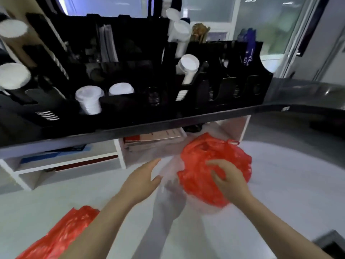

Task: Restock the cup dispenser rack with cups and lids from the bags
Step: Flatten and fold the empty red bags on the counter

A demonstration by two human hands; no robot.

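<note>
A crumpled red plastic bag lies on the white floor below the black counter edge. My right hand is over its near right side with fingers spread and loosely bent, apparently touching the plastic. My left hand is open just left of the bag, next to a blurred clear plastic sleeve. Above, the black cup dispenser rack holds stacks of white lids and white cups. A second red bag lies at the lower left. The picture is motion-blurred.
The black counter edge juts out above the bag. White shelves under it hold blue and brown flat items. Straws stand in the rack. A dark object sits at the lower right corner.
</note>
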